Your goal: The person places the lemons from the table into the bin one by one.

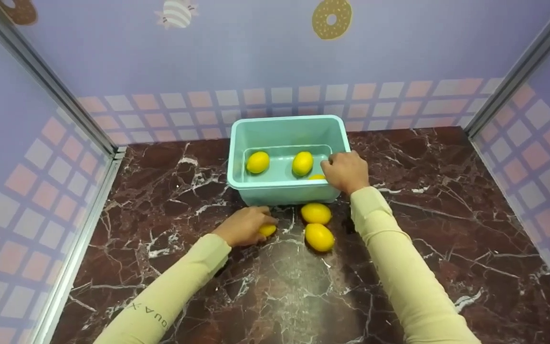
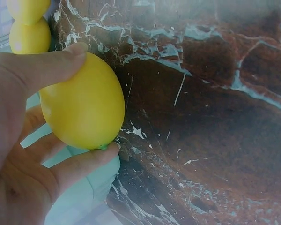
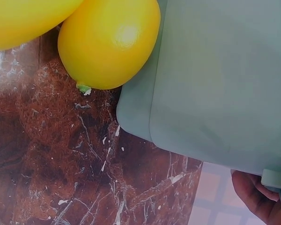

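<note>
My left hand [image 1: 248, 226] is at the front left of a mint-green plastic bin [image 1: 284, 194] and holds a yellow lemon [image 2: 84, 103] between thumb and fingers, low over the dark marbled tabletop. My right hand [image 1: 347, 170] grips the bin's rim at its front right corner, with curled fingers [image 3: 253, 194] showing at the edge in the right wrist view. Inside the bin lie a lemon [image 1: 258, 162] on the left, another lemon [image 1: 302, 163] near the middle, and a third lemon [image 1: 317, 177] mostly hidden behind the front wall.
Between the forearms, a lemon [image 1: 316, 213] lies against the bin's front, and another lemon [image 1: 319, 237] touches it from the near side. A purple patterned wall [image 1: 275, 57] stands behind the bin, with side panels left and right. Marbled tabletop [image 1: 447, 215] extends to both sides.
</note>
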`<state>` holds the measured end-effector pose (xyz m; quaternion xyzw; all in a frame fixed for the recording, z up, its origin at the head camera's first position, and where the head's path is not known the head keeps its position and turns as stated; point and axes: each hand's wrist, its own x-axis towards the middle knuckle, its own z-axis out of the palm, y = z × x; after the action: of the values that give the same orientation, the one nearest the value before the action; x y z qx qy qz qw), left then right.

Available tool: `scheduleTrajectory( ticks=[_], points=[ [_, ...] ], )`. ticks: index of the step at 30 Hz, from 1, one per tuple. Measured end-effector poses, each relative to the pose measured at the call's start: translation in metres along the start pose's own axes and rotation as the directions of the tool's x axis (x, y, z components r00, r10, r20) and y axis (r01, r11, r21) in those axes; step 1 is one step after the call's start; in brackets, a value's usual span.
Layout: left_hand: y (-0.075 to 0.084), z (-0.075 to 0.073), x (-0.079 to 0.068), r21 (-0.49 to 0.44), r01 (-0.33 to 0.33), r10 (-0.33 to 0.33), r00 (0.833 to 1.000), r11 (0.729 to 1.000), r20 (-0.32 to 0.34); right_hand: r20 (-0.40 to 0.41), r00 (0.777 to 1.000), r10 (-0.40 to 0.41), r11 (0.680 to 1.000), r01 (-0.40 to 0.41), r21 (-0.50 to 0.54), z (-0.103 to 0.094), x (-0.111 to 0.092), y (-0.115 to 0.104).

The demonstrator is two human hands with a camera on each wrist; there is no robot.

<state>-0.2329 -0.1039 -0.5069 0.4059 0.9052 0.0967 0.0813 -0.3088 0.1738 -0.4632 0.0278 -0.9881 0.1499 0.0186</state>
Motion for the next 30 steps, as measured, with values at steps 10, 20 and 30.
scheduleTrajectory(
  ticks=[10, 20, 30],
  points=[
    [0.004, 0.003, 0.009, 0.022, -0.012, 0.012, 1.0, 1.0, 0.007, 0.002, 1.0, 0.011, 1.0, -0.011, -0.001, 0.002, -0.001, 0.005],
    [0.007, 0.002, 0.007, 0.058, -0.034, 0.034, 0.999, 0.998, 0.002, 0.01, 1.0, 0.002, 1.0, -0.002, -0.007, 0.002, 0.0, 0.001],
    [0.01, -0.011, 0.007, 0.066, -0.044, 0.043, 0.999, 0.997, 0.006, -0.008, 1.0, -0.008, 1.0, 0.008, 0.014, 0.001, -0.002, 0.001]
  ],
)
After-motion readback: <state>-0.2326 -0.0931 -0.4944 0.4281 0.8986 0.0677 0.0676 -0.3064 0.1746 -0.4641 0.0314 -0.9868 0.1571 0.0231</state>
